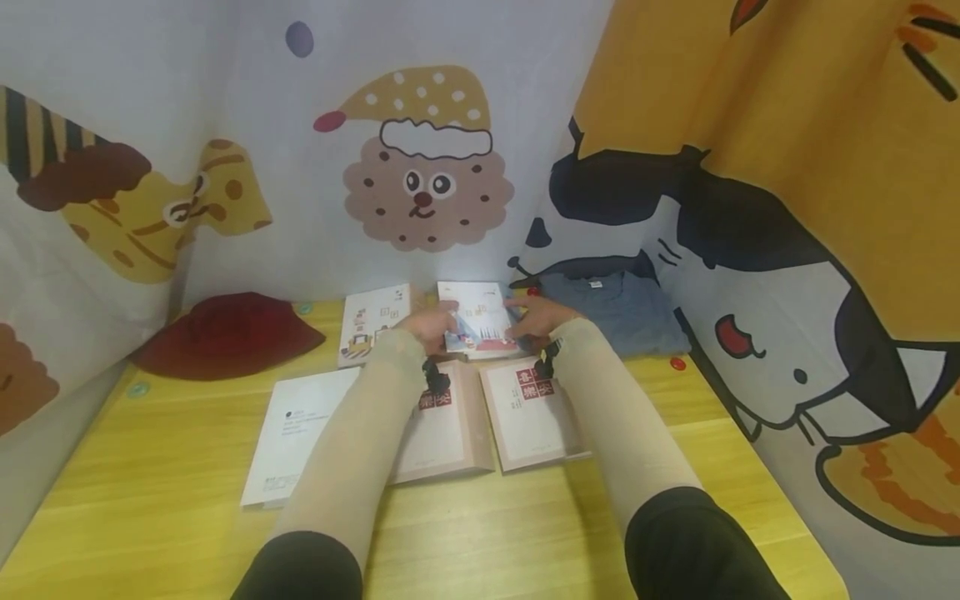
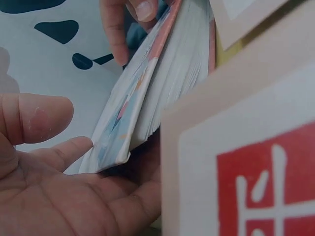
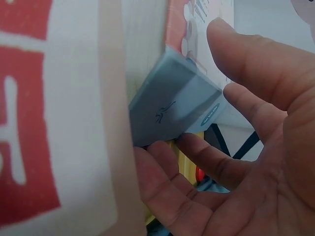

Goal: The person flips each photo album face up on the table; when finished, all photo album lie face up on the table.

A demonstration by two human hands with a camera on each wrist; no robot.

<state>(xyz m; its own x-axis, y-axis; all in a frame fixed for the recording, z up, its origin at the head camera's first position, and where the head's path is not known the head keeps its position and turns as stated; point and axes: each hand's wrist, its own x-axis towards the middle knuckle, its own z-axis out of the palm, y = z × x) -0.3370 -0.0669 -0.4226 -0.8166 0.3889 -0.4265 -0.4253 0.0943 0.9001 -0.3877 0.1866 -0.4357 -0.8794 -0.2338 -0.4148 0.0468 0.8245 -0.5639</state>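
A small thick book (image 1: 480,310) with a white, blue and red illustrated cover is at the back middle of the table, between both hands. My left hand (image 1: 432,325) holds its left side. In the left wrist view the fingers (image 2: 133,204) reach under a corner, the thumb stands off the cover, and the page edges show slightly fanned. My right hand (image 1: 542,321) grips the other side. In the right wrist view, its fingers (image 3: 202,157) curl by a light blue panel (image 3: 172,101) of the book, with the thumb over the cover side.
Left of the held book lies another illustrated book (image 1: 375,312). In front are a white book (image 1: 300,429) and two books with red squares, left (image 1: 442,437) and right (image 1: 528,429). A dark red hat (image 1: 228,337) and a folded blue garment (image 1: 622,312) flank them. Printed curtains (image 1: 262,108) hang behind.
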